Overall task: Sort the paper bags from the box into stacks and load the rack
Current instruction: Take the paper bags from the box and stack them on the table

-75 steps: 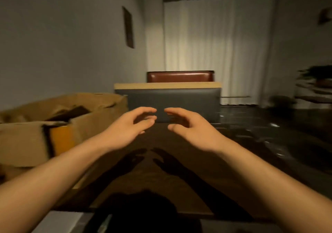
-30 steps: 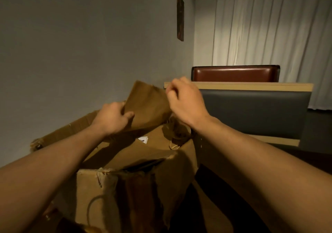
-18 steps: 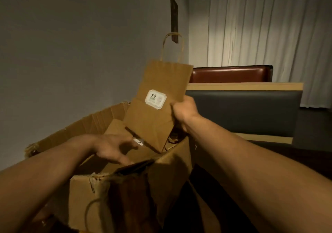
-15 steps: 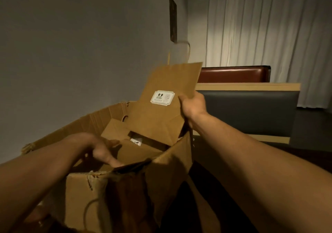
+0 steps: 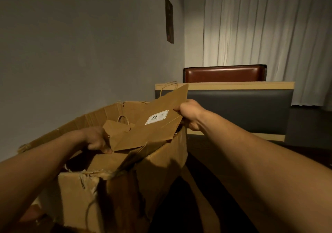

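dim room, grey wall (image 5: 80, 62) behind torn cardboard box (image 5: 154, 171).
r hand (image 5: 190, 115) pinches labelled paper bag (image 5: 149, 125) edge; l hand (image 5: 97, 139) grips its lower corner w/ curled fingers.

Flat brown paper bag (image 5: 152, 125) with white label tilts over torn cardboard box (image 5: 125, 188).

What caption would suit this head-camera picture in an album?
Both hands, left and right, hold a labelled flat brown paper bag over a torn cardboard box.

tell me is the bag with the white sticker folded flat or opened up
Folded flat: the paper bag reads as one thin creased sheet, gripped by the right hand and left hand above the box.
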`<action>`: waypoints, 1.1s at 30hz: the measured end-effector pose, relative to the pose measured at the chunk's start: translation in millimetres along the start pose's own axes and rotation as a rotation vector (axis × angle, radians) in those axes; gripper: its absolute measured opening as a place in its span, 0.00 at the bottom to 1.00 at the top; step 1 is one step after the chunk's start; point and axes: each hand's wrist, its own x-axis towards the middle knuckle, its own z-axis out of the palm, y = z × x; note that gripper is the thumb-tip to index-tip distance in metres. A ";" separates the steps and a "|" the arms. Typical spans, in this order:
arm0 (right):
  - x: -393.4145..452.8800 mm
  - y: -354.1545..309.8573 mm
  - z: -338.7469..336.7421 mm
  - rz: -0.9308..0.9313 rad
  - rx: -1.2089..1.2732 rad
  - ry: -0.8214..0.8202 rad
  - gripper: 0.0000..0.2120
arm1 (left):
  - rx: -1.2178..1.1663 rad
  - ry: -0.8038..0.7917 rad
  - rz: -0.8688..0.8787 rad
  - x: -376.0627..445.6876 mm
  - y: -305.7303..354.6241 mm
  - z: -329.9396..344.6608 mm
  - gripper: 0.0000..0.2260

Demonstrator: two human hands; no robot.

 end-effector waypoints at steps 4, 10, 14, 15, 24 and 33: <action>-5.9 -2.6 -0.4 0.015 -0.026 -0.005 0.09 | -0.220 -0.096 -0.015 -4.8 0.2 -7.1 0.14; -13.5 -7.1 -10.3 0.132 0.016 -0.056 0.06 | -0.631 0.362 0.008 -18.0 -26.7 -51.6 0.13; -22.0 -10.6 -8.5 0.157 0.087 -0.101 0.06 | -0.664 0.733 0.095 -46.9 -14.0 -91.8 0.10; -25.1 -11.1 -6.2 0.157 0.109 -0.115 0.06 | -0.675 0.791 0.140 -54.5 -4.4 -95.8 0.11; -59.6 -24.9 -43.8 0.076 0.594 -0.130 0.22 | -0.005 0.696 0.807 -136.0 106.0 14.8 0.19; -133.8 1.3 -180.7 -0.105 0.178 0.056 0.13 | 0.327 0.487 1.052 -167.9 224.5 65.4 0.36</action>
